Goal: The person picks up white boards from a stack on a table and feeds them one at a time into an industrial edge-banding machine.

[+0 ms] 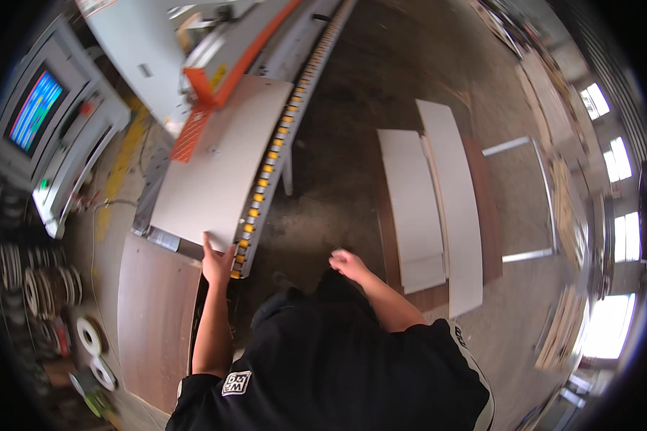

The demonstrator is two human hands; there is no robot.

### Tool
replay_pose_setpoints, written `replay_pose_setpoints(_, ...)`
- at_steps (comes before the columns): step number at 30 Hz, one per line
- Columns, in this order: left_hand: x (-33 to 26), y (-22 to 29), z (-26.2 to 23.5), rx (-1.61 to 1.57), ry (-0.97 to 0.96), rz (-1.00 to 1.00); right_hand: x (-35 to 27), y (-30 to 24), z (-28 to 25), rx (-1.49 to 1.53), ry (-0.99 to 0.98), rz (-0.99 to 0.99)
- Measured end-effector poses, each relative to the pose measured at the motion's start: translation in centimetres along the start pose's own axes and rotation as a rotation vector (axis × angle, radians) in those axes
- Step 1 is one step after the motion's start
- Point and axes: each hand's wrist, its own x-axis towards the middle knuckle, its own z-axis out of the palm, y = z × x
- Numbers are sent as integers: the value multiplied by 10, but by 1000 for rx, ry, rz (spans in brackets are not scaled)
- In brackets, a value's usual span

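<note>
A long pale panel [219, 161] lies on the bed of an edge-banding machine, its far part under an orange guard [201, 86]. At the panel's near end, my left hand [217, 264] is closed on the edge, with one digit lying on the top face. Along the panel's right side runs a rail with yellow rollers [262, 182]. My right hand [349, 264] hangs in front of my body, apart from everything, with its fingers curled in. Nothing shows in it.
A brown board [158, 316] lies left of my left forearm. To the right, pale panels [413, 208] and a longer strip [456, 208] rest on brown boards [485, 215]. A control console [57, 108] stands far left, above rolls of edging [50, 291]. A metal frame [528, 255] is farther right.
</note>
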Motion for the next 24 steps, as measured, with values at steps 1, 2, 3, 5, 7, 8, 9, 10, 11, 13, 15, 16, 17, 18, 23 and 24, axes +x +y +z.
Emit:
replay_pose_setpoints(1, 5, 11, -1, -93, -53, -9, -21, 52, -17, -155, 80, -7)
replay_pose_setpoints(2, 12, 12, 1, -134, -53, 38, -44, 87, -37, -300, 75, 67)
replay_pose_setpoints(3, 17, 15, 4, -178, -54, 84, -71, 121, -55, -444, 69, 145)
replay_pose_setpoints(5, 16, 40, 8, -317, -63, 148, -124, 200, -72, -370, 286, 342)
replay_pose_setpoints(7, 12, 55, 10, -344, -137, 166, -160, 243, -86, -285, 289, 407)
replay_pose_setpoints(8, 9, 67, 13, -303, -188, 224, -171, 246, -81, -162, 288, 489)
replay_pose_setpoints(9, 2, 85, 18, -297, -253, 216, -175, 238, -76, -14, 287, 575)
replay_pose_setpoints(10, -5, 100, 30, -235, -323, 248, -178, 238, -74, 102, 296, 637)
replay_pose_setpoints(11, -14, 109, 44, -172, -383, 277, -174, 230, -72, 175, 293, 654)
replay_pose_setpoints(13, -35, 128, 84, -123, -507, 252, -166, 234, -72, 218, 316, 635)
replay_pose_setpoints(15, -64, 163, 121, -85, -691, 215, -151, 262, -73, 12, 408, 528)
replay_pose_setpoints(16, -74, 172, 144, -49, -786, 233, -142, 282, -79, -102, 451, 496)
replay_pose_setpoints(17, -86, 180, 166, -16, -882, 244, -137, 299, -89, -171, 470, 465)
replay_pose_setpoints(18, -97, 200, 183, 55, -959, 327, -134, 317, -101, -200, 496, 446)
replay_pose_setpoints(23, -139, 273, 267, 192, -1197, 456, -154, 330, -170, 435, 561, 457)
replay_pose_setpoints(24, -148, 293, 277, 252, -1230, 463, -161, 316, -187, 649, 613, 521)
